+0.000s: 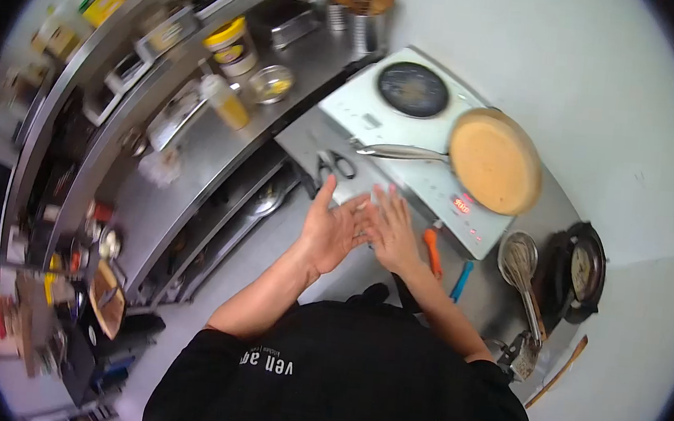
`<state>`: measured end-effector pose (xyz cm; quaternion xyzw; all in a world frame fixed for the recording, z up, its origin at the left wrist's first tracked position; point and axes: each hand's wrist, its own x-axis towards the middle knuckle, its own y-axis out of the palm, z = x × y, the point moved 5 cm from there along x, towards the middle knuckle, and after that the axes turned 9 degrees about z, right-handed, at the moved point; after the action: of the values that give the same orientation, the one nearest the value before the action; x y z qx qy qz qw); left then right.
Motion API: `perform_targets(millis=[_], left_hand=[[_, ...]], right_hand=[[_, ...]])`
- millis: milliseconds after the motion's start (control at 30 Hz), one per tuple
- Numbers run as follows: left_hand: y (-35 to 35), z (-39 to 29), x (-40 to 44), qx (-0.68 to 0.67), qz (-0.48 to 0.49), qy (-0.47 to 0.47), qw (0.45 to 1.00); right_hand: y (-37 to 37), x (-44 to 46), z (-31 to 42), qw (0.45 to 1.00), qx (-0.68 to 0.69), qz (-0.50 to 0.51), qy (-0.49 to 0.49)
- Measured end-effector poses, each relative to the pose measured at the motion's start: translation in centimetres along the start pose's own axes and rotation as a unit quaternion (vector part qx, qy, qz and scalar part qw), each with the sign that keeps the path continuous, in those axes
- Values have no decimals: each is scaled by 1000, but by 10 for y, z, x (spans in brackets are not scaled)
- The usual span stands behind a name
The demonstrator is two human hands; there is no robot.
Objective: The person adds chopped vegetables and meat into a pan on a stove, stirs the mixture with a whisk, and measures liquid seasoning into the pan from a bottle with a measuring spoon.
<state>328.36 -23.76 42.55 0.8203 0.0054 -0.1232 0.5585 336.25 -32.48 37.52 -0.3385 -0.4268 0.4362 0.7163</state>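
Note:
My left hand [332, 228] is held palm up in front of my body, thumb and fingers spread, with nothing in it. Close beside it, my right hand [393, 233] is also empty, its fingers stretched out. The fingertips of both hands overlap in view; I cannot tell whether they touch. Just beyond my hands lie black-handled scissors [337, 165]. A frying pan [495, 162] with an even tan inside rests on the right part of a white two-burner cooktop [427, 184], its metal handle [402, 152] pointing left. Red digits glow on the cooktop's panel.
Orange [433, 252] and blue [461, 281] handles lie by the cooktop's front edge. Right of it are a whisk [519, 262] and a black pan [586, 268]. On the left counter stand a squeeze bottle [225, 101], a glass bowl [272, 84] and a yellow-lidded tub [231, 46].

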Motion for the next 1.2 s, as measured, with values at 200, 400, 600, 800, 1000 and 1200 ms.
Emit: perform_targets(millis=[200,400,600,800,1000,1200], left_hand=[[28,-61,-156,704,-153,516,464],[-109,-55,-297,850,-260,403,217],[-238,-79,-530,439,-693,262,508],[-228,-55,-588,-41,-272,573,772],[-231,-32,-707,-96,-270,522,803],[-261,-30,-838,-96,-490,611,615]], right_hand=[[94,72,106,851,507,123,61],[152,125,318,380,851,309,188],[138,167,495,676,691,205,-154],[289,130,598,753,226,97,-610],[421,174,627,856,40,313,-410],[463,213,742,794,222,402,-399]])
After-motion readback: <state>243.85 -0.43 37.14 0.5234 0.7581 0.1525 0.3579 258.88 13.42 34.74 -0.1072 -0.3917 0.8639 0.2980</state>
